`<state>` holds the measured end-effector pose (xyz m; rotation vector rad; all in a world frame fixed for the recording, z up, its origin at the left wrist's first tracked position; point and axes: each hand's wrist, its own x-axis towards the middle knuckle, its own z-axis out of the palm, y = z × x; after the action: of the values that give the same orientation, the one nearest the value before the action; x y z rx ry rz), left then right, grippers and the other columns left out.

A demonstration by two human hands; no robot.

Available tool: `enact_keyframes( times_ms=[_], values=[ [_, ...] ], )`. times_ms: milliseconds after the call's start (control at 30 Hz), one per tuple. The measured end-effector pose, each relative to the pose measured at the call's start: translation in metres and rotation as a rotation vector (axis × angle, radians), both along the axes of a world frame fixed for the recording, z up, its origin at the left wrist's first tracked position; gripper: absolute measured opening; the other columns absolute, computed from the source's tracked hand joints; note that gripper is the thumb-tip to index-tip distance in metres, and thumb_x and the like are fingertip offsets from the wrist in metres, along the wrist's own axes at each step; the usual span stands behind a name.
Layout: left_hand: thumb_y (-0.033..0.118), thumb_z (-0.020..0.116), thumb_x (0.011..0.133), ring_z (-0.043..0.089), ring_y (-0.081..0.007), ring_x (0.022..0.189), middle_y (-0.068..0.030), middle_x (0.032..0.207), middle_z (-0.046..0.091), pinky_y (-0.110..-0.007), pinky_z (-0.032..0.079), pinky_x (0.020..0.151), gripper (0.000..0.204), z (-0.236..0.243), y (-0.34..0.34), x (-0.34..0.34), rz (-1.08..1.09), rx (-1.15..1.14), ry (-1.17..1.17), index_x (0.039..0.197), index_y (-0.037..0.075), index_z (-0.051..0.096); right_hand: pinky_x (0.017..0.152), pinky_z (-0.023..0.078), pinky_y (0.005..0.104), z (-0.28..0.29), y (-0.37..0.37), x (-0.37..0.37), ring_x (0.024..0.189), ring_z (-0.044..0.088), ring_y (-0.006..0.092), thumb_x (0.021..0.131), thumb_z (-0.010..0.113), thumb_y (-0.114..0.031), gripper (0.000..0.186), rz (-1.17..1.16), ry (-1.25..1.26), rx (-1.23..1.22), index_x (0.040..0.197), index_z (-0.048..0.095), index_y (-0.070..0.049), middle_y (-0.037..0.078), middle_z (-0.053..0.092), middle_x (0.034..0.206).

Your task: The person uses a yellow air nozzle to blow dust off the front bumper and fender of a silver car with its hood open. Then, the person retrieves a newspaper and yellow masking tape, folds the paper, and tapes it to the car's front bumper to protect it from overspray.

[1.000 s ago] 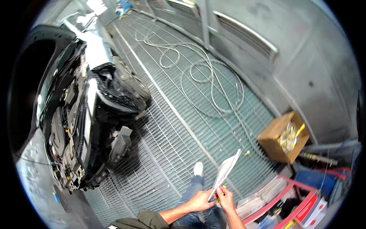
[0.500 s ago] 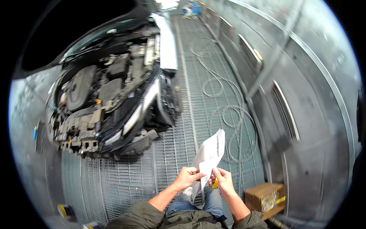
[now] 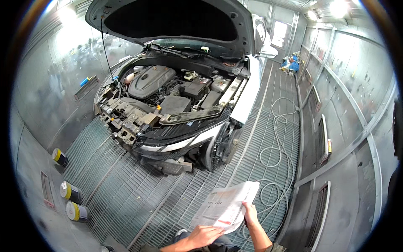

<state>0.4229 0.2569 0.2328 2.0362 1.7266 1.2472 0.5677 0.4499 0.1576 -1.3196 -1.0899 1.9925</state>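
Both of my hands hold a sheet of printed newspaper (image 3: pixel 225 204) low in the head view. My left hand (image 3: pixel 203 236) grips its near bottom edge, and my right hand (image 3: pixel 250 213) pinches its right edge. The sheet lies spread, tilted up to the right. Ahead stands a white car (image 3: pixel 184 101) with its hood (image 3: pixel 176 21) raised, its front bumper off and the engine bay exposed. My legs and a shoe show under the paper.
I stand on a metal grate floor (image 3: pixel 138 197) in a grey-walled booth. A pale hose (image 3: pixel 277 155) lies coiled on the grate at the right. Three yellow-capped rolls (image 3: pixel 71 191) sit on the floor at the left. Blue items (image 3: pixel 290 65) lie far back.
My view has swung from the car's side to its open front. The paper, held edge-on and upright before, now lies spread flat between both hands.
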Motion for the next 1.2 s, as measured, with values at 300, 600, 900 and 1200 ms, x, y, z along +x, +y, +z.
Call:
enact_keyframes(
  times_ms=[300, 600, 900, 1200],
  values=[
    [0.029, 0.077, 0.084, 0.067, -0.0199, 0.100, -0.0122, 0.112, 0.069, -0.031, 0.051, 0.090, 0.053, -0.035, 0.012, 0.035, 0.413, -0.393, -1.070, 0.122, -0.003, 0.059, 0.059, 0.051, 0.0499, 0.043, -0.055, -0.010, 0.066, 0.062, 0.0463, 0.085, 0.061, -0.021, 0.026, 0.783, -0.250, 1.268, 0.080, 0.061, 0.005, 0.028, 0.061, 0.074],
    [0.029, 0.064, 0.085, 0.069, -0.0360, 0.074, -0.0197, 0.080, 0.069, -0.038, 0.054, 0.066, 0.033, -0.038, -0.056, 0.062, 0.963, -0.409, -0.798, 0.094, -0.003, 0.065, 0.052, 0.049, 0.0477, 0.067, -0.131, -0.008, 0.059, 0.061, 0.0379, 0.083, 0.070, -0.033, 0.041, 1.001, -0.326, 1.403, 0.111, 0.062, -0.004, 0.020, 0.058, 0.076],
    [0.011, 0.060, 0.096, 0.068, -0.0191, 0.089, -0.0139, 0.101, 0.067, -0.030, 0.060, 0.075, 0.026, -0.029, -0.149, 0.076, 0.730, 0.087, -1.538, 0.109, -0.012, 0.062, 0.061, 0.050, 0.0309, 0.091, -0.173, -0.019, 0.066, 0.061, 0.0153, 0.078, 0.080, -0.039, 0.055, 1.141, -0.107, 0.798, 0.119, 0.067, -0.003, 0.013, 0.067, 0.081],
    [0.015, 0.065, 0.094, 0.068, -0.0210, 0.095, -0.0145, 0.107, 0.067, -0.032, 0.059, 0.085, 0.031, -0.027, -0.168, 0.083, 0.645, 0.205, -1.667, 0.112, -0.010, 0.063, 0.060, 0.047, 0.0272, 0.105, -0.175, -0.024, 0.067, 0.057, 0.0102, 0.080, 0.081, -0.035, 0.055, 1.296, 0.001, 0.676, 0.121, 0.066, -0.001, 0.006, 0.063, 0.081]
  ],
)
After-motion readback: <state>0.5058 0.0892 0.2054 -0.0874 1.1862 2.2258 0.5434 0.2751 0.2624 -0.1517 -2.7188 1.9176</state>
